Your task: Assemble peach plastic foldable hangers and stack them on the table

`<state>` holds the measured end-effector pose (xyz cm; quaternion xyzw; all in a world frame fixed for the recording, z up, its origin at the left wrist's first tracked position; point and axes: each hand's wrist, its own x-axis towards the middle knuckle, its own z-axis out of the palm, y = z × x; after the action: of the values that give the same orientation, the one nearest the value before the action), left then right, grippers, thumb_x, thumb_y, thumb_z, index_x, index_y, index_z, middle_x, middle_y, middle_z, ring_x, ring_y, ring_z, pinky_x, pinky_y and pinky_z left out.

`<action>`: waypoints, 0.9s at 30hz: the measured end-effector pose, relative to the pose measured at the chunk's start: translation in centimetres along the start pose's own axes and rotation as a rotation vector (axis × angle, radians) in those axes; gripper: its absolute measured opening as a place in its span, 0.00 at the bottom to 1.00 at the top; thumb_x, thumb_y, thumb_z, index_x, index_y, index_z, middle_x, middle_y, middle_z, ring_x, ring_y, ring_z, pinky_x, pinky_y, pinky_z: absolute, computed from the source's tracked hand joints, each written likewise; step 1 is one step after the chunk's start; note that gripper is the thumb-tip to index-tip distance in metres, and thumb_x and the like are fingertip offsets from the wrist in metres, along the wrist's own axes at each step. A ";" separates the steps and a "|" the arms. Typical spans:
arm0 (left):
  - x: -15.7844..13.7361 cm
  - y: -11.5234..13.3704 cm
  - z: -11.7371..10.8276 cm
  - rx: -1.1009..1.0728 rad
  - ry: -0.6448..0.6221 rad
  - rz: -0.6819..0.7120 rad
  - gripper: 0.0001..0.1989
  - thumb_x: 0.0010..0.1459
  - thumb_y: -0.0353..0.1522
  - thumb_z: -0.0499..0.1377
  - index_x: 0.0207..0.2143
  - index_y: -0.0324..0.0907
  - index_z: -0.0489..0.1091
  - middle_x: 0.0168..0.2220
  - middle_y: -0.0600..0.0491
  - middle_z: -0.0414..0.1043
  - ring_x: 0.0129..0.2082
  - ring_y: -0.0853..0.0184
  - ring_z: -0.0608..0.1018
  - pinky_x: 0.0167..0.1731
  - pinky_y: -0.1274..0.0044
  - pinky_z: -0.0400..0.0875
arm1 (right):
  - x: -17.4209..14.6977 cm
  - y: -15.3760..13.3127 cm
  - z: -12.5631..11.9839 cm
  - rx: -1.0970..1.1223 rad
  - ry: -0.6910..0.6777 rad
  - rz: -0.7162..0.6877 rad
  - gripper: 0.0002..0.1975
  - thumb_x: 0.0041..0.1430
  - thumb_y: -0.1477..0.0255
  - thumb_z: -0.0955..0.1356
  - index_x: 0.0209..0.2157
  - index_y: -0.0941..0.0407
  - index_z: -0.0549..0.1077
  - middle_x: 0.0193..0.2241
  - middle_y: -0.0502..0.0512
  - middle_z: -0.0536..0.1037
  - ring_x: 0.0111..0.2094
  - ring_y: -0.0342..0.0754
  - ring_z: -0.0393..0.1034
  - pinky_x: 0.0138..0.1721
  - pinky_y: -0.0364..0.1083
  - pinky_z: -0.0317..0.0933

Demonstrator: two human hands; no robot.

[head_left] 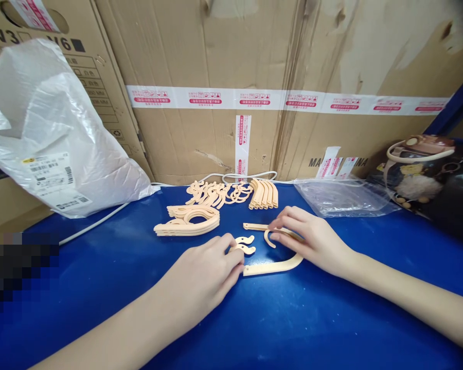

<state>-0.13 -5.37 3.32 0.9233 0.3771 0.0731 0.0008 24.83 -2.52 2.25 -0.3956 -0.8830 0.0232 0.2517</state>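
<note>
Apparently mid-arranging on one blue table [278, 329], with light fingertip work seemingly called for next. Caught with left hand [212, 267] bunched and right hand [316, 236] curled (grip impossible to tell on either), near one stack [189, 229], one row [263, 195] and one heap [218, 195] of pale pieces. Counting, between hands, two curved bars [272, 267], one hook [266, 238] by the right thumb, two wavy pieces [247, 250] at the left fingertips.

Blue table [278, 329], taped cardboard boxes [200, 56] behind it, labelled white plastic bag [50, 113] at the table's back left, clear plastic bag [339, 198] and brown-lidded container [424, 144] at its back right
</note>
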 end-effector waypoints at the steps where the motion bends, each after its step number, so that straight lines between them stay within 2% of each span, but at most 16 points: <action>1: 0.0 0.0 0.0 0.015 -0.005 -0.003 0.12 0.64 0.26 0.47 0.40 0.42 0.69 0.42 0.48 0.69 0.36 0.62 0.75 0.30 0.74 0.72 | -0.2 -0.6 -0.1 -0.016 -0.027 -0.078 0.12 0.66 0.65 0.62 0.42 0.56 0.73 0.38 0.56 0.73 0.39 0.48 0.67 0.40 0.47 0.62; 4: 0.1 0.0 0.2 0.050 -0.026 -0.026 0.14 0.61 0.22 0.47 0.41 0.41 0.69 0.42 0.49 0.70 0.37 0.62 0.76 0.31 0.73 0.73 | -0.6 -2.0 0.0 -0.078 -0.120 -0.240 0.17 0.64 0.60 0.63 0.46 0.56 0.72 0.37 0.56 0.72 0.37 0.49 0.67 0.39 0.47 0.62; 7: 0.0 0.0 0.3 0.044 -0.012 -0.044 0.16 0.60 0.21 0.48 0.47 0.41 0.67 0.41 0.49 0.71 0.39 0.60 0.76 0.35 0.70 0.75 | -0.8 -2.8 0.3 -0.072 -0.225 -0.311 0.14 0.67 0.64 0.60 0.44 0.57 0.71 0.37 0.56 0.72 0.36 0.48 0.66 0.39 0.47 0.62; 9: -0.1 -0.1 0.3 0.031 0.062 -0.037 0.19 0.60 0.20 0.47 0.51 0.41 0.64 0.42 0.49 0.72 0.40 0.60 0.76 0.37 0.69 0.75 | -0.8 -3.1 0.3 -0.058 -0.260 -0.337 0.14 0.69 0.69 0.57 0.40 0.59 0.71 0.37 0.57 0.71 0.36 0.47 0.66 0.39 0.46 0.61; 13: -0.2 -0.3 0.3 0.022 0.271 -0.032 0.24 0.56 0.17 0.43 0.52 0.41 0.61 0.44 0.48 0.71 0.43 0.60 0.75 0.38 0.69 0.74 | -0.8 -3.2 0.2 -0.154 -0.218 -0.404 0.15 0.70 0.72 0.54 0.39 0.60 0.69 0.31 0.55 0.70 0.31 0.47 0.63 0.33 0.45 0.59; 16: -0.2 0.0 0.0 -0.025 0.330 -0.096 0.20 0.60 0.21 0.42 0.52 0.44 0.60 0.44 0.48 0.70 0.42 0.61 0.75 0.34 0.71 0.74 | -0.9 -3.2 0.3 -0.234 -0.233 -0.452 0.14 0.70 0.73 0.54 0.41 0.60 0.68 0.29 0.53 0.69 0.27 0.45 0.61 0.29 0.45 0.56; 20: -0.2 0.5 -0.3 -0.113 0.328 -0.178 0.09 0.66 0.34 0.47 0.48 0.46 0.59 0.43 0.52 0.70 0.43 0.62 0.76 0.34 0.72 0.72 | -1.0 -3.2 0.4 -0.265 -0.253 -0.468 0.15 0.71 0.73 0.53 0.41 0.60 0.68 0.28 0.52 0.69 0.26 0.44 0.63 0.26 0.44 0.54; 24: -0.1 0.6 -0.2 -0.146 0.275 -0.196 0.08 0.66 0.35 0.47 0.47 0.46 0.59 0.44 0.53 0.72 0.41 0.63 0.77 0.32 0.75 0.70 | -1.0 -3.3 0.2 -0.239 -0.237 -0.435 0.16 0.71 0.72 0.52 0.40 0.60 0.67 0.28 0.52 0.70 0.23 0.43 0.63 0.24 0.44 0.54; 27: -0.1 0.6 0.0 -0.212 0.253 -0.179 0.09 0.67 0.36 0.45 0.45 0.45 0.60 0.39 0.54 0.74 0.35 0.64 0.78 0.28 0.76 0.67 | -1.0 -3.3 0.0 -0.182 -0.252 -0.389 0.15 0.70 0.72 0.52 0.39 0.60 0.66 0.29 0.53 0.72 0.24 0.43 0.65 0.25 0.44 0.56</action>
<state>0.23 -5.88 3.38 0.8642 0.4451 0.2277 0.0571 23.13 -5.44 2.63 -0.2331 -0.9654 -0.0561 0.1029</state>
